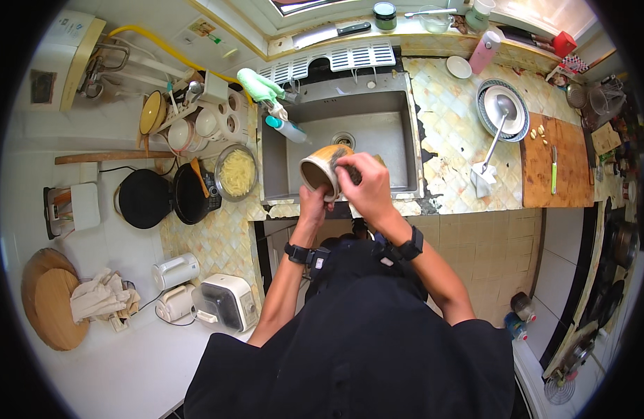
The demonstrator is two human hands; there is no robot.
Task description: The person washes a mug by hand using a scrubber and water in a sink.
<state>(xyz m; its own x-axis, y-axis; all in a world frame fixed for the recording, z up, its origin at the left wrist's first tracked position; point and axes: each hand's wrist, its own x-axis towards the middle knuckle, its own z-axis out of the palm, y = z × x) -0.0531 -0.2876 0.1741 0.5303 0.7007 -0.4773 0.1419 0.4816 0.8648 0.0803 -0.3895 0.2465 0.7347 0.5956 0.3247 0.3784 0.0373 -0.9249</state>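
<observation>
A tan and orange-brown cup-like vessel (329, 157), probably ceramic, is tilted over the front of the stainless-steel sink (366, 120). Its round mouth faces me and to the left. My left hand (313, 207) grips the lower rim, with the thumb at the opening. Pinched in the fingers of my right hand (368, 184) is a dark scouring pad (353, 175), against or very close to the vessel's outer right side. That hand partly covers the pad. Behind the vessel, the sink drain (344, 140) shows. A bottle with a turquoise cap (288, 130) leans in the sink's left part.
Left of the sink stands a metal bowl of pale cut strips (237, 173), beside an open electric griddle (191, 193). A green cloth (259, 85) hangs at the back left corner. Rightward are stacked bowls with a ladle (504, 107) and a cutting board (556, 162) bearing a green-handled knife (554, 170).
</observation>
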